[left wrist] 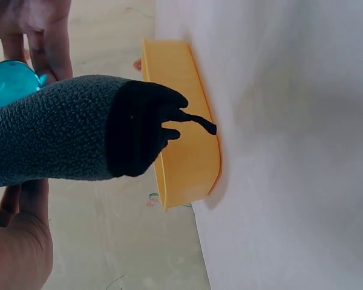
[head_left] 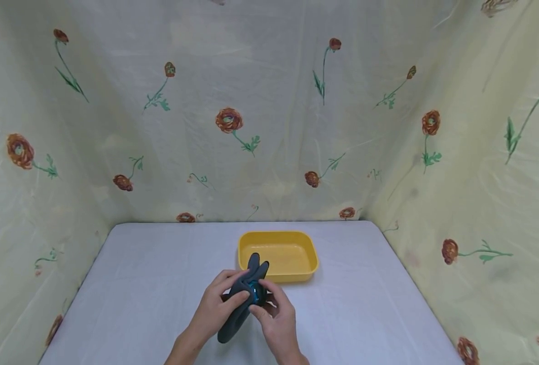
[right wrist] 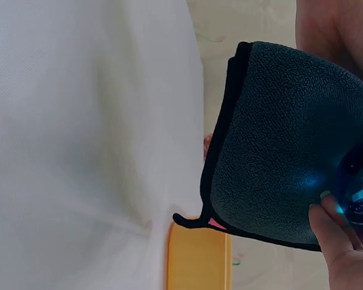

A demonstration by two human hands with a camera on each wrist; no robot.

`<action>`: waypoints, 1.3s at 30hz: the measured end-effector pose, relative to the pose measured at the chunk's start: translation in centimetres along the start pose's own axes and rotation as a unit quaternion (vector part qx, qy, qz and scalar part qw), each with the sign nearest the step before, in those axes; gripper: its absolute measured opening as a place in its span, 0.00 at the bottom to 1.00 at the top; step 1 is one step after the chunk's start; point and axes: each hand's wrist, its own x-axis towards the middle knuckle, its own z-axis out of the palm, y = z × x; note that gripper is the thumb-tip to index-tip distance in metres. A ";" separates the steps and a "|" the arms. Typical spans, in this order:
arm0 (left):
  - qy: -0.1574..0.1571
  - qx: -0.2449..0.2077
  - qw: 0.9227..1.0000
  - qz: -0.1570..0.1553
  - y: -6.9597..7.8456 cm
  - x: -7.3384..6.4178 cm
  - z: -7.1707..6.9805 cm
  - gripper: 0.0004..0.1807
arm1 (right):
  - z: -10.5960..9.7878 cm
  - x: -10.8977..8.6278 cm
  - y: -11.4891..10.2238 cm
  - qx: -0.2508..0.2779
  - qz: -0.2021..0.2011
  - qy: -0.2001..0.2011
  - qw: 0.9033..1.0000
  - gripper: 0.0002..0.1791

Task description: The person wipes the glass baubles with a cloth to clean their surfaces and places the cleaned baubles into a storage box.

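A dark grey cloth (head_left: 232, 320) with a black border hangs folded between both hands above the table. My left hand (head_left: 214, 305) grips it, thumb in front and fingers behind. Against the cloth sits a shiny, see-through blue ball (head_left: 257, 293), which my right hand (head_left: 280, 320) holds with thumb and fingertips. The left wrist view shows the ball (left wrist: 13, 83) as bright teal beside the cloth (left wrist: 54, 130). In the right wrist view, the cloth (right wrist: 284, 139) spreads wide and the right fingers (right wrist: 333, 232) touch the ball (right wrist: 357, 181) at its edge.
A yellow rectangular tray (head_left: 292, 278) stands on the white-covered table (head_left: 159, 284), just beyond the hands. Flower-patterned curtains (head_left: 269, 167) enclose the table at the back and both sides. A small black loop (right wrist: 190, 222) dangles from one cloth corner.
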 end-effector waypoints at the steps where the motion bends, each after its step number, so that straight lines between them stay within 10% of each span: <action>1: 0.000 0.001 1.000 0.001 0.0 0.0 0.0 0.25 | 0.0 0.0 0.0 0.000 -0.001 0.000 1.000 0.29; 39: -0.003 0.007 1.000 0.002 0.0 0.1 0.0 0.26 | 0.3 0.3 -0.2 -0.072 -0.027 0.008 0.997 0.35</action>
